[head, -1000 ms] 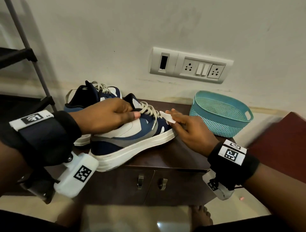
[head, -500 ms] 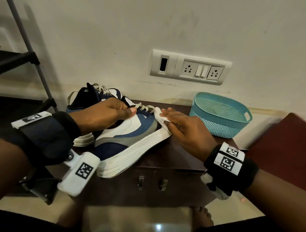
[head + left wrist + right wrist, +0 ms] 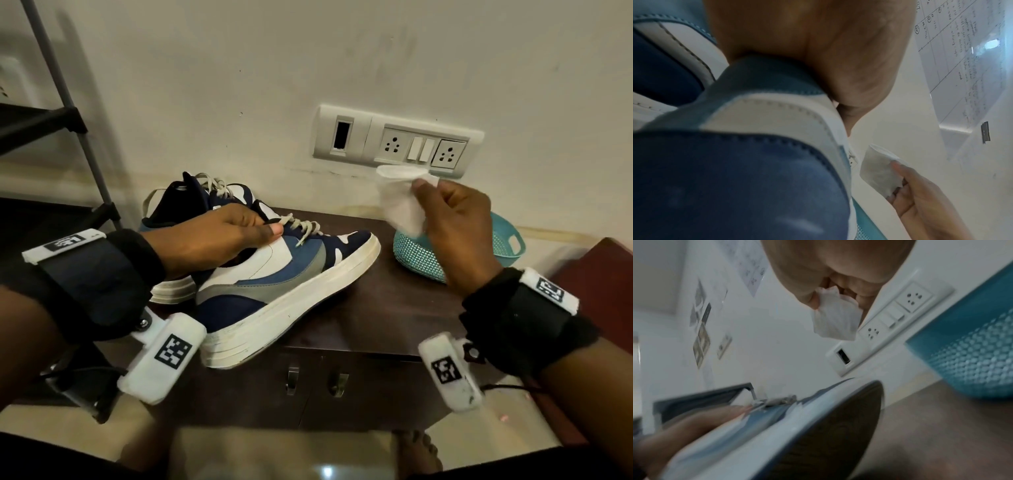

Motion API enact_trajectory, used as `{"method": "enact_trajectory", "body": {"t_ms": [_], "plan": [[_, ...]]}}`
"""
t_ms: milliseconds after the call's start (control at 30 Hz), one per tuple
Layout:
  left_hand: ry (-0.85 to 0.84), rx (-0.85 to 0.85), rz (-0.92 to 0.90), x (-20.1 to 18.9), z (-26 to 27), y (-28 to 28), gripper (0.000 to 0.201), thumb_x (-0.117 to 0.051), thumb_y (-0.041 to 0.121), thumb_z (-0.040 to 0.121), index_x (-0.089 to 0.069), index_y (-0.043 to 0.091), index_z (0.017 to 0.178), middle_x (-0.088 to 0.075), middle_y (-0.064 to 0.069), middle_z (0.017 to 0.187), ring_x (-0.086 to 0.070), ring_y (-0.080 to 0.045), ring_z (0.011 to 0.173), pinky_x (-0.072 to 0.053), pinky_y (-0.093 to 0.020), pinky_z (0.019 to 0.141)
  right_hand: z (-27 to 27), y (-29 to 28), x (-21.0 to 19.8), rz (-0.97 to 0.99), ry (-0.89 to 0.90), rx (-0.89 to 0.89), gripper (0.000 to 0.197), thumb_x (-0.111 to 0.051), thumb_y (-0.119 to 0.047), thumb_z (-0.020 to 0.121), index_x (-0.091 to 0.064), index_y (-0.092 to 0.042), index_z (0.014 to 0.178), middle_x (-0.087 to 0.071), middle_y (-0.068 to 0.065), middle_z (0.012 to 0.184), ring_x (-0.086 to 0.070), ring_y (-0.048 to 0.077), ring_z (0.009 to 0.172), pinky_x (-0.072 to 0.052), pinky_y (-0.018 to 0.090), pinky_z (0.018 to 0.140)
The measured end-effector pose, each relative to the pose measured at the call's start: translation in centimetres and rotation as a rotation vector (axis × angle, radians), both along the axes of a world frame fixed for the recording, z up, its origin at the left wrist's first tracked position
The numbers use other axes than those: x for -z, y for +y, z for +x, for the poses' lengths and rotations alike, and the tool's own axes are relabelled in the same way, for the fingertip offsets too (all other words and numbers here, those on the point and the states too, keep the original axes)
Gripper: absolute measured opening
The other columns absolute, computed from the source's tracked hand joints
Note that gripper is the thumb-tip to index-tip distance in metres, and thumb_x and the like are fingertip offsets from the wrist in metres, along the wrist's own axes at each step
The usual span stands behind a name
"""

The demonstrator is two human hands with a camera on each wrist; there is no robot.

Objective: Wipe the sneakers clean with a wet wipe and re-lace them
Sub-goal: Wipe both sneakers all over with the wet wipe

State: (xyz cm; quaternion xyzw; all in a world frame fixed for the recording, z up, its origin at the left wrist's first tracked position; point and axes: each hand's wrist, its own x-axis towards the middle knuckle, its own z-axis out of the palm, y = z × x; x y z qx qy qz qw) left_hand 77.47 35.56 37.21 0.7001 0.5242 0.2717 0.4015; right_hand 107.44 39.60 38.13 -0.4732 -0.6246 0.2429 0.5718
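A navy, blue and white sneaker (image 3: 281,284) lies tilted on the dark wooden cabinet (image 3: 383,315), toe to the right, its sole edge facing me. My left hand (image 3: 222,236) grips it at the collar near the cream laces (image 3: 305,228); the left wrist view shows the heel panel (image 3: 756,126) close up. A second matching sneaker (image 3: 191,202) stands behind it. My right hand (image 3: 448,219) is raised clear of the shoe and pinches a white wet wipe (image 3: 400,202), also seen in the right wrist view as a crumpled wipe (image 3: 835,318) between the fingers.
A teal mesh basket (image 3: 507,246) stands at the cabinet's right, partly behind my right hand. A white socket and switch panel (image 3: 397,144) is on the wall. A black metal rack (image 3: 61,116) stands at the left. A dark red surface (image 3: 596,274) lies at the right.
My right hand has lifted the wipe off the sneaker's toe, up and to the right. The left hand has tipped the sneaker so its toe points further right.
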Motion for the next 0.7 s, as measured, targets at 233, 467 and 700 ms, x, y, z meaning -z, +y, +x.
{"method": "enact_trajectory", "body": {"t_ms": [233, 467, 700], "plan": [[0.009, -0.009, -0.001, 0.0, -0.2, -0.2, 0.059, -0.058, 0.067, 0.087, -0.034, 0.022, 0.059, -0.023, -0.007, 0.063, -0.016, -0.024, 0.055, -0.016, -0.035, 0.053, -1.7, -1.8, 4.9, 0.033, -0.635, -0.248, 0.035, -0.059, -0.016, 0.101, -0.065, -0.016, 0.135, -0.063, -0.003, 0.139, -0.049, -0.008, 0.131, -0.037, 0.016, 0.114], [0.023, -0.014, -0.004, -0.1, -0.2, 0.1, 0.052, -0.054, 0.049, 0.096, -0.035, 0.014, 0.062, -0.022, -0.004, 0.059, -0.016, -0.020, 0.053, -0.016, -0.028, 0.049, -1.1, -1.3, 4.7, 0.169, -0.792, -0.376, 0.038, -0.057, -0.019, 0.100, -0.064, -0.017, 0.137, -0.058, -0.004, 0.145, -0.048, 0.005, 0.138, -0.035, 0.020, 0.116], [0.069, 0.000, 0.014, -0.2, -0.2, -0.2, 0.052, -0.052, 0.047, 0.099, -0.032, 0.015, 0.062, -0.022, -0.004, 0.058, -0.017, -0.017, 0.051, -0.019, -0.022, 0.046, -1.6, -1.7, 4.0, 0.094, -0.731, -0.370, 0.035, -0.059, -0.015, 0.099, -0.067, -0.013, 0.132, -0.058, -0.007, 0.141, -0.051, 0.005, 0.135, -0.041, 0.027, 0.114]]}}
